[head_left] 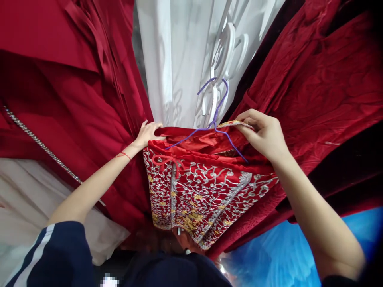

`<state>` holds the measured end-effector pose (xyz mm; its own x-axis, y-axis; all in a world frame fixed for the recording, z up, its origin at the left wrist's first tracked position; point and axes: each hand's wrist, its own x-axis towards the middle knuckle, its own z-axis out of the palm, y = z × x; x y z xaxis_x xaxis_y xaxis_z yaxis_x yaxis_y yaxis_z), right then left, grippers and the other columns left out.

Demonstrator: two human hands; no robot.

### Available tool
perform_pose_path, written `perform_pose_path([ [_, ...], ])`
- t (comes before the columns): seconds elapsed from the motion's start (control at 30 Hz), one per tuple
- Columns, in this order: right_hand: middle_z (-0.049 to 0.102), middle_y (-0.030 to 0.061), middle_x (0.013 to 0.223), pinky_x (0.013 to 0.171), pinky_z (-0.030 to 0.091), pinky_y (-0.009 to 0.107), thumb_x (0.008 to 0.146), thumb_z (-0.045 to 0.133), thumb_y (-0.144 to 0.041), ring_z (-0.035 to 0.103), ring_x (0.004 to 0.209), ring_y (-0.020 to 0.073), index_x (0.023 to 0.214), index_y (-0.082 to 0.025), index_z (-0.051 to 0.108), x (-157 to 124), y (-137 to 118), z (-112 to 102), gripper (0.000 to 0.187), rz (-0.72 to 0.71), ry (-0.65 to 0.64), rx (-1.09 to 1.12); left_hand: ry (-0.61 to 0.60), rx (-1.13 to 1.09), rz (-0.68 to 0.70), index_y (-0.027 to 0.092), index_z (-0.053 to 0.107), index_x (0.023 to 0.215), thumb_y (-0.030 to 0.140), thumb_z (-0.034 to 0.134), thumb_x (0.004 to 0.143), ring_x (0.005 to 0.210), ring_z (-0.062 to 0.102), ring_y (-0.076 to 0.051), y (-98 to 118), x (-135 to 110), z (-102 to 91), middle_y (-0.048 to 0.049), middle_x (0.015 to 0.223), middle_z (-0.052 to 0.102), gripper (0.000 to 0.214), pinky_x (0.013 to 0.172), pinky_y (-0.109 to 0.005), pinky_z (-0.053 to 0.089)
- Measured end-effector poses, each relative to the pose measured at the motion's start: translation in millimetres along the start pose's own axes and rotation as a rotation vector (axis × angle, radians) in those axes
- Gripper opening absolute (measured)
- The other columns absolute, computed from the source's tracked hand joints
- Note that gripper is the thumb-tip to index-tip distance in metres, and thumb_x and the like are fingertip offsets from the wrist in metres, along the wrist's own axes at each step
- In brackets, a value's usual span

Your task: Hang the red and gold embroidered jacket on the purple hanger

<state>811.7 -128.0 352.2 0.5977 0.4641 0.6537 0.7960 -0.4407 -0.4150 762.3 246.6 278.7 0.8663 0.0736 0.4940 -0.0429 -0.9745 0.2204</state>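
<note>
- Pinching the left end of the shiny red cloth (199,195) with the left hand (147,133).
- Pinching a patterned edge (231,124) with the right hand (262,134).
- Holding the cloth between both hands, purple hanger (214,122) at its open top.

shiny embroidered garment (203,195): red, silver vine scrollwork, yellow flowers | thin angled hanger (214,122): purple | oval looped rings (230,48): white | short fabric sleeve (67,251): navy, white stripe

The embroidered garment (196,199) hides its lower inside (behind the front)
</note>
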Motion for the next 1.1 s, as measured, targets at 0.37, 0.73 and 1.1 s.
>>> perform_pose_path([
  [0.37, 0.057, 0.0007, 0.073, 0.056, 0.036, 0.029, 0.097, 0.051, -0.038, 0.041, 0.055, 0.0118, 0.096, -0.024, 0.06, -10.4, -6.8, -1.7, 0.017, -0.049, 0.119, -0.035, 0.654, -0.439, -0.111, 0.018, 0.059, 0.106, 0.046, 0.064, 0.078, 0.094, 0.065, -0.019, -1.2, -22.9, -36.7, -0.0073, 0.102, 0.068, 0.04, 0.083, -0.028, 0.05],
  [0.73, 0.066, 0.0018, 0.069, 0.048, 0.042, 0.025, 0.086, 0.066, -0.048, 0.054, 0.045, 0.0112, 0.097, -0.021, 0.059, -3.8, 29.3, -19.6, 0.03, -0.034, -0.322, 0.102, 0.235, 0.282, 0.176, 0.023, 0.037, 0.055, 0.083, 0.059, 0.07, 0.05, 0.04, -0.014, -33.4, -61.0, -96.9, 0.0025, 0.048, 0.039, 0.066, 0.057, -0.028, 0.029],
  [1.1, 0.068, 0.0083, 0.074, 0.058, 0.04, 0.024, 0.093, 0.046, -0.034, 0.059, 0.057, 0.0152, 0.094, -0.016, 0.065, -15.6, 57.5, -4.9, 0.026, -0.05, -0.01, -0.268, 0.438, 0.339, 0.164, 0.018, 0.072, 0.094, 0.049, 0.04, 0.101, 0.057, 0.065, -0.015, -12.2, -111.9, -58.6, -0.0066, 0.079, 0.076, 0.045, 0.053, -0.026, 0.037],
])
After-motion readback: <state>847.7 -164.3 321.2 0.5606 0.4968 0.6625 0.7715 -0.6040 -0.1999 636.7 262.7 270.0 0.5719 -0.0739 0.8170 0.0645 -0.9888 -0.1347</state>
